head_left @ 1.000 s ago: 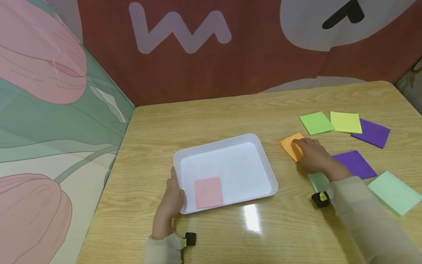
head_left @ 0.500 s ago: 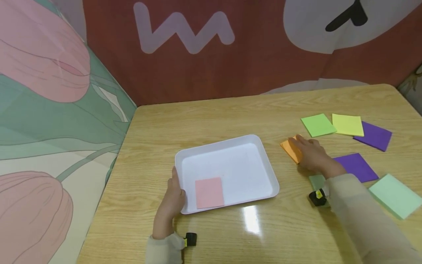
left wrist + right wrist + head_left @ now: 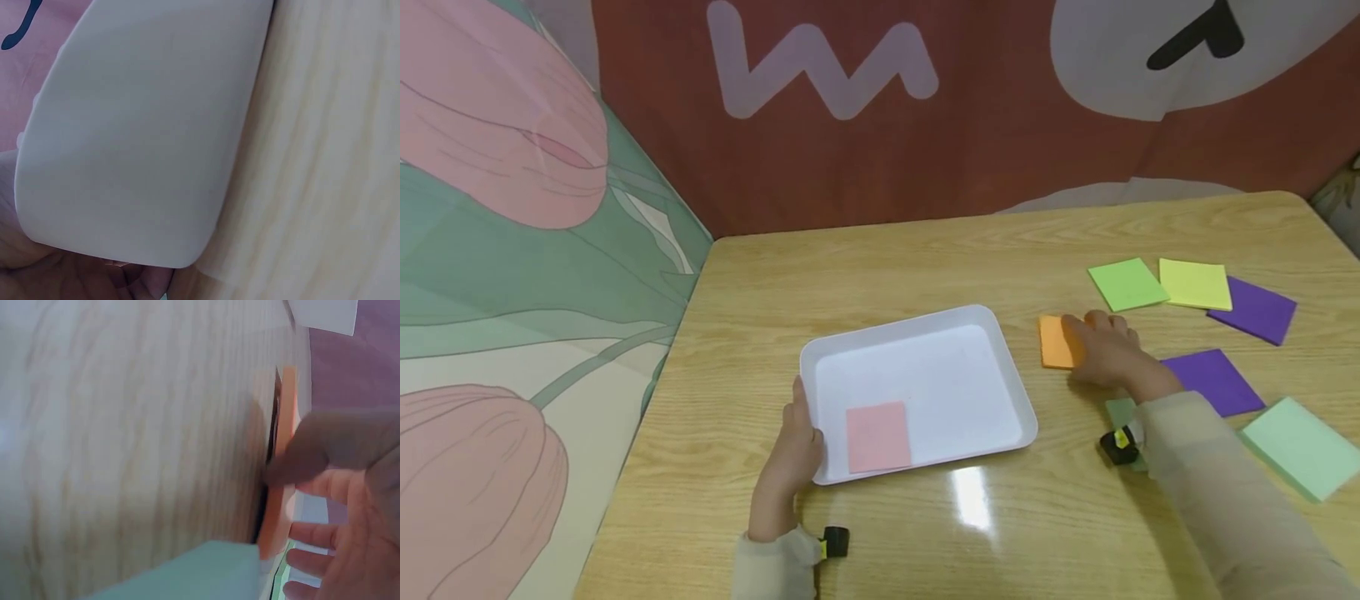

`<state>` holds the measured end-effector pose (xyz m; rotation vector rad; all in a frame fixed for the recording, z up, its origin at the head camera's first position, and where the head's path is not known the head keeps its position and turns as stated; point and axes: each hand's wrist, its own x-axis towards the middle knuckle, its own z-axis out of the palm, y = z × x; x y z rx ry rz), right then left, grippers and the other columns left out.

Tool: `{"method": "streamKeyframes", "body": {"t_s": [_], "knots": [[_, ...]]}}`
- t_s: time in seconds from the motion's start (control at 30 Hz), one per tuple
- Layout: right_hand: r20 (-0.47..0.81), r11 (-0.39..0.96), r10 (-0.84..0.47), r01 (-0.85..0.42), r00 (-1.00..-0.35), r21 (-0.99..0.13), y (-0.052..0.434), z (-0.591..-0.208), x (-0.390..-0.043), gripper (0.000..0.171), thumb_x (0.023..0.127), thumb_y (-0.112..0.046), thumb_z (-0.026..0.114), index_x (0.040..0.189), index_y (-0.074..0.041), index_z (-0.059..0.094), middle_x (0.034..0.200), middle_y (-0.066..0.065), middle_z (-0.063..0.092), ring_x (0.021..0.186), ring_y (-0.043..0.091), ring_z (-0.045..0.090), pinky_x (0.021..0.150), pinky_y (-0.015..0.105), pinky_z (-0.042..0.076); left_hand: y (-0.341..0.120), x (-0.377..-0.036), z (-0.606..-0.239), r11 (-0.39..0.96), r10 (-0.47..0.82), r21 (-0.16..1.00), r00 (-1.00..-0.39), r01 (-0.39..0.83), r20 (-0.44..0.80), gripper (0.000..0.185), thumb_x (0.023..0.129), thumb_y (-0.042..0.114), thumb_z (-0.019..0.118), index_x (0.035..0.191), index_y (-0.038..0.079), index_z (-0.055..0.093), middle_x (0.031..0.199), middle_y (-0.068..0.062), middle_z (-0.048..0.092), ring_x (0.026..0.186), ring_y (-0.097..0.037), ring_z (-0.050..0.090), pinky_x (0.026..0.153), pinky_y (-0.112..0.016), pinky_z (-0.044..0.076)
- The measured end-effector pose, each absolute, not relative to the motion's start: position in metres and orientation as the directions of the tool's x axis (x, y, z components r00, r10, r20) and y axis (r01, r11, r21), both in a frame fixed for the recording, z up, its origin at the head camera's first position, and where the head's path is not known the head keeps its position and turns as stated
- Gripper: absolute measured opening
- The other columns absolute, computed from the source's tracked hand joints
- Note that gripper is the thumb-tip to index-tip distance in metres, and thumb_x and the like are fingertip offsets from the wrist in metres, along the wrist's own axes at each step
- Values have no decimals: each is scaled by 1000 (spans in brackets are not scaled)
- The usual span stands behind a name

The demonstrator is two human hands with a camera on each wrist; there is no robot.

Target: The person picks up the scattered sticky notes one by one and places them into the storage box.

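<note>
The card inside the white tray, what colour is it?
Pink. The card shows best in the head view.

- My right hand (image 3: 1105, 354) covers the orange pad's (image 3: 1057, 342) right part.
- The right wrist view is blurred.
- The frame crops the tray (image 3: 137, 125) in the left wrist view.

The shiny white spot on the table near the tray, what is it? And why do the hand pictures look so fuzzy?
Head view: the spot is lamp glare on the glossy table, just below the white tray. Left wrist view: the tray sits too close, so it blurs. Right wrist view: the orange sheet and right hand are soft and blurry too.
</note>
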<state>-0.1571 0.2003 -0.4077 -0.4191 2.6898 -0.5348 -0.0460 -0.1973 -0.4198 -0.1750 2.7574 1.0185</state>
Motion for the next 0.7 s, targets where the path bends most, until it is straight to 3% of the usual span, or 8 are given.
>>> {"method": "streamKeyframes", "body": {"t_s": [0.23, 0.43, 0.7], "knots": [[-305, 869, -319, -148, -897, -473, 198, -409, -156, 79, 60, -19, 68, 123, 7, 27, 102, 29, 23, 91, 43, 26, 71, 51, 31, -198, -46, -419, 749, -47, 635, -971, -188, -233, 62, 82, -3, 25, 135, -4, -7, 117, -32, 27, 105, -37, 36, 92, -47, 29], [-311, 894, -292, -143, -904, -426, 197, -412, -153, 84, 63, -27, 68, 127, 6, 26, 110, 31, 25, 95, 43, 24, 73, 54, 29, -198, -46, -419, 751, -40, 637, -975, -173, -218, 62, 82, -4, 26, 135, -5, -6, 116, -32, 28, 104, -37, 37, 92, -47, 30], [-230, 919, -228, -131, -946, -372, 193, -411, -147, 83, 64, -36, 66, 122, 11, 30, 97, 32, 34, 86, 43, 33, 67, 50, 33, -198, -45, -418, 742, -24, 652, -978, -157, -207, 62, 82, -4, 26, 134, -6, -7, 118, -33, 26, 107, -36, 35, 92, -47, 29]]}}
